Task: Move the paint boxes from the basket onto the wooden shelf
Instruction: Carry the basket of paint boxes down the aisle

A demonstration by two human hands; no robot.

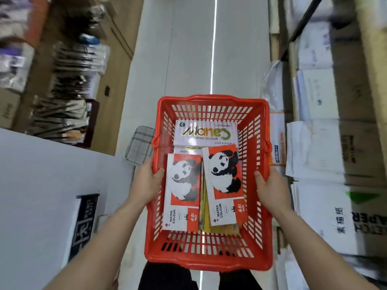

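Observation:
I hold a red plastic basket (211,255) in front of me above a grey aisle floor. My left hand (146,181) grips its left rim and my right hand (270,185) grips its right rim. Inside lie two red-and-white panda water colour boxes, one on the left (184,193) and one on the right (225,183). A white "Maries" water colour box (206,132) lies at the far end. More yellow-edged boxes (211,222) show underneath. A wooden shelf unit (117,59) with stacked goods stands at the left, blurred.
White paper packs and cardboard boxes (326,155) are stacked along the right side. A white surface with a dark sign (83,218) fills the near left. A small wire basket (141,144) sits beyond my left hand. The aisle floor (188,59) runs ahead.

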